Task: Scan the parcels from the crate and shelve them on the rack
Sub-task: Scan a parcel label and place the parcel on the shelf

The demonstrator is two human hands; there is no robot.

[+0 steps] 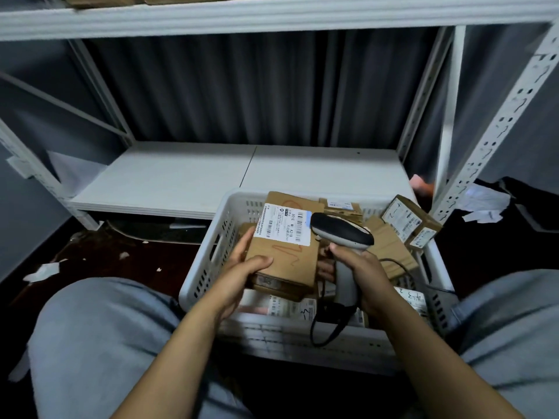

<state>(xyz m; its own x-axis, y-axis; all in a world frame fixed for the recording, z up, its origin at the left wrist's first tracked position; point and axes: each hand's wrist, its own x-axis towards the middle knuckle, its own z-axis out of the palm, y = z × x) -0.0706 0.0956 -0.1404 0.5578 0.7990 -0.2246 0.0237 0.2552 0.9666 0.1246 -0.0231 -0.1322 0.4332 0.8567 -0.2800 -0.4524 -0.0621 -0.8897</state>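
My left hand [242, 273] grips a brown cardboard parcel [282, 258] by its near left corner, holding it over the white slotted crate [208, 261]. A white shipping label with barcodes faces up on the parcel's far half. My right hand [360, 270] holds a grey and black barcode scanner [341, 234] by its handle, the head hovering just right of the label. The scanner's black cable loops down over the crate's front. Several more labelled cardboard parcels [408, 222] lie piled in the crate.
A white metal rack stands behind the crate; its low shelf [211, 176] is bare, and an upper shelf [242, 16] carries cardboard boxes. A slotted upright [496, 122] rises on the right. Paper scraps litter the dark floor. My knees flank the crate.
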